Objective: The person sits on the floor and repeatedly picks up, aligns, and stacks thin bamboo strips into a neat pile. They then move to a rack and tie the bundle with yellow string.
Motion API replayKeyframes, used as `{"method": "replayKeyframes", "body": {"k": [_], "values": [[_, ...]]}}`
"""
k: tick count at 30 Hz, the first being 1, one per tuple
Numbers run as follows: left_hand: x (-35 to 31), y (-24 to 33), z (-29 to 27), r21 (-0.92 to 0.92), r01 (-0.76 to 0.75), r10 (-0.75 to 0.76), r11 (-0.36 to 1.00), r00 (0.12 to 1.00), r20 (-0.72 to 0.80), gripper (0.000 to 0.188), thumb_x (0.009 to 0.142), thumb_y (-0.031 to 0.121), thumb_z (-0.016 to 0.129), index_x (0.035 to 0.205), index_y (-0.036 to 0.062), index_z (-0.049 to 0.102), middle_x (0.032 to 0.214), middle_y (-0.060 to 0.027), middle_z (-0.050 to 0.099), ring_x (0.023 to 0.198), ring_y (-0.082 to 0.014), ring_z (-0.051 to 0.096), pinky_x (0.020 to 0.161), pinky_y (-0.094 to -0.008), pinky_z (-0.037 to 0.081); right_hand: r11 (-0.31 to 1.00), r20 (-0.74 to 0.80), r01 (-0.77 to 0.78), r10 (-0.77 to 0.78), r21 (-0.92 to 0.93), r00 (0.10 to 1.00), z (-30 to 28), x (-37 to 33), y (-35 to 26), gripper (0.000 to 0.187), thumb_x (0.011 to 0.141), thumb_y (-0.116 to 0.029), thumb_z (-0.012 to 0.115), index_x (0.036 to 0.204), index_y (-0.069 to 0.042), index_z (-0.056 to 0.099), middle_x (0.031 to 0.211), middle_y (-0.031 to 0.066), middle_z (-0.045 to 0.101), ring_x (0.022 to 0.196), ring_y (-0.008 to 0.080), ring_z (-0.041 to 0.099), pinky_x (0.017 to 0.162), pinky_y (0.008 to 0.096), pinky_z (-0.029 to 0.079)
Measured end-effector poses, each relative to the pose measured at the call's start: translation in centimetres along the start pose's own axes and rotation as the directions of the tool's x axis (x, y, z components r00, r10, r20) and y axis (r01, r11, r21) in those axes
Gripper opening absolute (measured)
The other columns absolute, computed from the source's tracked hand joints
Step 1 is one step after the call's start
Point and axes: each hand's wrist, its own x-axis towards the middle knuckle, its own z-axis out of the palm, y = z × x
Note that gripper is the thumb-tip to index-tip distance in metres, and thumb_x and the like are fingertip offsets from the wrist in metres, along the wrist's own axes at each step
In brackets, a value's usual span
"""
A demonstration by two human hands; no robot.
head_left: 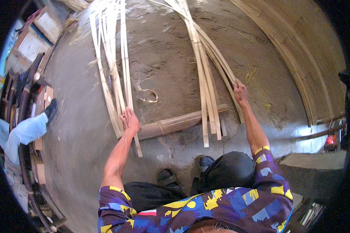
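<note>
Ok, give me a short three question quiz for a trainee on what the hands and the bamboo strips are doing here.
1. True or false: the left hand rests on the left bundle of bamboo strips.
2. Which hand touches the right bundle of strips? A. left hand B. right hand C. neither
3. Fill in: a thick bamboo pole lies across the floor, under the ____ bundle.

Key: 1 true; 2 B; 3 right.

Woven bamboo mat far right of hands; cardboard boxes far left; another person's leg left.
</note>
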Motion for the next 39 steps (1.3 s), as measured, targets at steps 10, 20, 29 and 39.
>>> {"method": "replayKeyframes", "body": {"k": [10,20,29,39], "values": [[1.4,5.7,-5.6,-0.858,0.399,0.347,-0.323,0.893,0.285,0.048,0.063,-0.008,0.052,0.108,0.0019,0.038,0.088,-0.0112,0.053,0.073,-0.0201,0.055,0.068,-0.0288,0.046,0.889,0.270,-0.036,0.177,-0.457,0.947,-1.8,-1.7,8.9,0.027,0.077,-0.027,0.048,0.088,-0.002,0.053,0.087,0.0208,0.055,0.086,0.0360,0.052,0.075,0.0442,0.039],[0.2,16.2,-10.0,-0.958,-0.257,0.505,-0.125,0.814,-0.285,0.043,0.076,-0.008,0.045,0.114,0.0063,0.033,0.094,-0.0093,0.053,0.082,-0.0173,0.055,0.073,-0.0301,0.047,0.762,0.522,-0.133,-0.295,0.634,0.800,3.1,-11.5,-13.7,0.030,0.085,-0.024,0.045,0.105,-0.003,0.049,0.101,0.0147,0.051,0.093,0.0216,0.048,0.082,0.0344,0.038],[2.6,8.4,-6.3,-0.365,-0.173,0.072,0.915,0.959,-0.274,0.040,0.067,0.025,0.062,0.096,-0.0002,0.050,0.102,-0.0181,0.048,0.101,-0.0321,0.042,0.083,-0.0439,0.034,0.799,0.366,-0.310,0.122,0.515,0.923,3.4,-11.5,-14.0,0.021,0.085,-0.017,0.044,0.068,-0.005,0.042,0.053,0.0004,0.042,0.045,0.0076,0.039,0.039,0.0224,0.033],[0.9,-0.8,0.0,-0.149,0.145,-0.133,0.978,0.987,0.085,0.067,0.060,0.014,0.066,0.117,0.0000,0.032,0.116,-0.0176,0.034,0.111,-0.0314,0.032,0.090,-0.0472,0.028,0.766,0.069,-0.141,0.126,0.627,0.990,2.3,-9.4,-13.0,0.023,0.084,-0.018,0.046,0.067,-0.003,0.043,0.052,0.0018,0.043,0.046,0.0101,0.042,0.042,0.0253,0.035]]}}
